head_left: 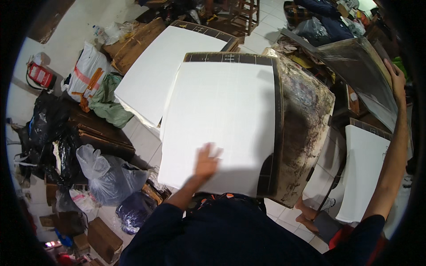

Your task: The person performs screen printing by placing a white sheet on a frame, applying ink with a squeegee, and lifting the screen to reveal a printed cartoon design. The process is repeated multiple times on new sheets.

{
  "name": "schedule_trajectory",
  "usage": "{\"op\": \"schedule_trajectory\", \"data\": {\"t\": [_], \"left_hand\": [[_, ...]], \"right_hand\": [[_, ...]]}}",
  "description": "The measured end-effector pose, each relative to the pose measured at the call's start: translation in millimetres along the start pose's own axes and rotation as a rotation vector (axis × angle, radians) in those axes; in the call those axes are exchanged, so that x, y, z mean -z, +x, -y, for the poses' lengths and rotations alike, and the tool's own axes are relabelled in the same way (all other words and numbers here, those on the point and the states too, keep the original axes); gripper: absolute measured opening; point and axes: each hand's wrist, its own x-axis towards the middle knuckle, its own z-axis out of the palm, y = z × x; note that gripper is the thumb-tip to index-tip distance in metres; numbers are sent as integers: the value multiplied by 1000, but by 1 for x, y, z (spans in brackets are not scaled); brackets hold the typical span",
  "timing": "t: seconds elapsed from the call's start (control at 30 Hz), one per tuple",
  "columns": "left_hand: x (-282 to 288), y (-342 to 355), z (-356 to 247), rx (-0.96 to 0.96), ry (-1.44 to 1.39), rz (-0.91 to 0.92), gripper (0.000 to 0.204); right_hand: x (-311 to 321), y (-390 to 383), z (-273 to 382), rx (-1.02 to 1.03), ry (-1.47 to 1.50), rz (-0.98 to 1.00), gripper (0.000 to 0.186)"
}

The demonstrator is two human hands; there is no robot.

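Clearly my left hand [207, 160] lay flat, fingers spread, on the white sheet [222, 119] stretching toward twelve o'clock, while my right hand [396, 77] clasped the dark board [359, 71] at two o'clock.

- The white sheet [222, 119] lies bare above the left hand [207, 162], free to pass over
- A second white sheet [166, 66] blocks the far left
- A stained board [304, 133] borders the right
- Plastic bags [104, 170] crowd the floor on the left
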Motion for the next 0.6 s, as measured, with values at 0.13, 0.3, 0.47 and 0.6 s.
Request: {"op": "schedule_trajectory", "data": {"t": [0.13, 0.3, 0.47, 0.6], "left_hand": [[11, -66, 126, 855, -12, -145, 89], [52, -68, 138, 1164, -274, -263, 78], [54, -43, 64, 1087, -275, -361, 71], [53, -9, 46, 818, -387, -338, 68]], "right_hand": [[18, -26, 39, -101, -37, -37, 114], [28, -39, 62, -81, 30, 4, 115], [39, -45, 71, 0, 20, 133, 105], [48, -72, 99, -49, 27, -43, 85]]}}
